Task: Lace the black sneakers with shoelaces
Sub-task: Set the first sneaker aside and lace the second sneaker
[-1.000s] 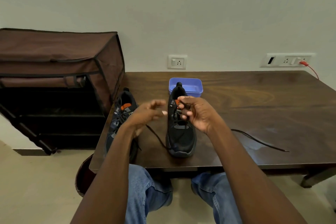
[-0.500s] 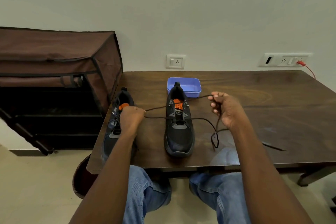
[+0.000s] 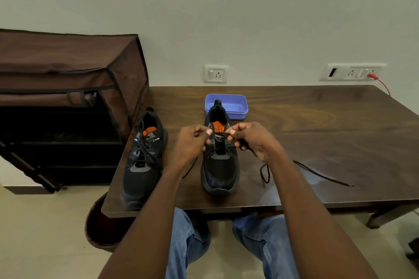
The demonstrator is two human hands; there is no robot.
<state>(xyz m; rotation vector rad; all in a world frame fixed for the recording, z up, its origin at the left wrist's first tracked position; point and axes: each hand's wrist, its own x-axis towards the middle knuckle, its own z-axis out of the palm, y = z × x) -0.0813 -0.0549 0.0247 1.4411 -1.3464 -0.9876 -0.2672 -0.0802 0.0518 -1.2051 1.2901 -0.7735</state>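
Note:
Two black sneakers with orange tongue tabs stand on a dark wooden table [image 3: 317, 124]. The left sneaker [image 3: 142, 158] is laced. Over the middle sneaker [image 3: 220, 165], my left hand [image 3: 192, 142] and my right hand [image 3: 251, 140] each pinch the black shoelace [image 3: 317, 171], holding a short stretch taut above the tongue. One loose end loops and trails right across the table. The other end hangs below my left hand.
A shallow blue plastic tub [image 3: 235, 104] sits just behind the middle sneaker. A brown fabric shoe rack [image 3: 68, 97] stands left of the table. Wall sockets [image 3: 215, 73] and a red cable [image 3: 383, 84] are behind. A brown round stool [image 3: 99, 226] sits under the table's left corner.
Both hands were pulled apart half a second ago, drawing the lace tight sideways. They have come back together above the middle sneaker's tongue, still gripping the lace.

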